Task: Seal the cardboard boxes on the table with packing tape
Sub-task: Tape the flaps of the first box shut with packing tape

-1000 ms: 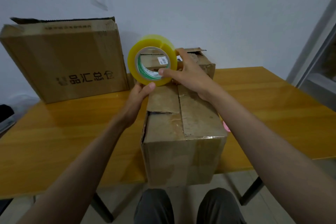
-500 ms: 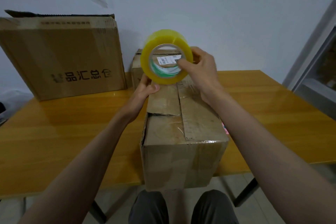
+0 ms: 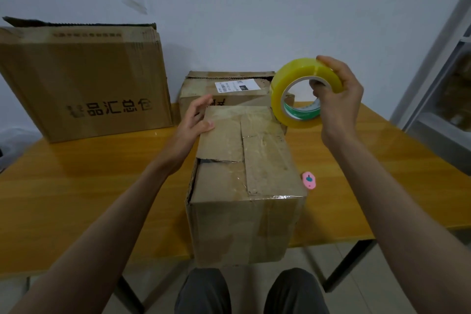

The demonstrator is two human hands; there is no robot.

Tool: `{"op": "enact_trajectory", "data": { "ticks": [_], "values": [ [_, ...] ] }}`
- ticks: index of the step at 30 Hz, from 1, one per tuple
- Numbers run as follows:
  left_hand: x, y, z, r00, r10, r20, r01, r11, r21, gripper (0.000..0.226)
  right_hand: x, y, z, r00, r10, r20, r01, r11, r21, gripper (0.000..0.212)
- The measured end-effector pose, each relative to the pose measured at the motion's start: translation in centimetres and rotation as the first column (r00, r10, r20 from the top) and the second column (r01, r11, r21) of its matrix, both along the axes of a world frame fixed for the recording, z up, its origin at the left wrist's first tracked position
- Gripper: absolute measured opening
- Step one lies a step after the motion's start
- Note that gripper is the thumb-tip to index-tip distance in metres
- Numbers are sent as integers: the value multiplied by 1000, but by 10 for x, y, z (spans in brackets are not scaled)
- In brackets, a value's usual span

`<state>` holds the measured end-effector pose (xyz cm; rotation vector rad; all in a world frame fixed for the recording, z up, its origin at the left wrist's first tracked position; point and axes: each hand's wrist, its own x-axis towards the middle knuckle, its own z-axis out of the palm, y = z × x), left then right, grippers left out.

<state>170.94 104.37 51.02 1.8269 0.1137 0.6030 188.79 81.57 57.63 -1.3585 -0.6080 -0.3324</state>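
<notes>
A worn cardboard box (image 3: 244, 186) stands at the table's front edge, its top flaps closed with old clear tape and a gap at the left flap. My right hand (image 3: 339, 99) grips a yellow roll of packing tape (image 3: 290, 84), fingers through its core, held up to the right of the box's far end. My left hand (image 3: 196, 120) rests with relaxed fingers on the box's far left corner. A second small box (image 3: 229, 89) with a white label sits just behind. A large printed box (image 3: 84, 79) stands at the back left.
A small pink cutter (image 3: 309, 180) lies on the wooden table (image 3: 89, 186) right of the near box. Tape scraps hang on the wall (image 3: 242, 20) above. A window frame (image 3: 443, 89) stands at the right. My knees show below the table edge.
My right hand has carried the tape roll from above the box's far end out to the right. My left hand let go of the roll and dropped onto the box's far left corner.
</notes>
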Motion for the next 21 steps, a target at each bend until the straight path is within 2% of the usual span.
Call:
{"op": "enact_trajectory", "data": {
  "ticks": [4,9,18,21],
  "values": [
    [-10,-2,12,996,79,30,-85,956,280,47,3,-1,-1,1000,-1,15,1,1000,-5,41],
    [-16,2,20,999,51,-12,-36,833,553,41,3,-5,-3,998,-3,58,6,999,-44,40],
    [-14,8,47,979,42,-201,133,621,772,43,2,-11,-6,997,-23,69,28,997,-67,39],
    [-14,6,60,949,125,-291,172,568,805,51,2,-11,-7,997,-18,78,23,998,-64,41]
  ]
}}
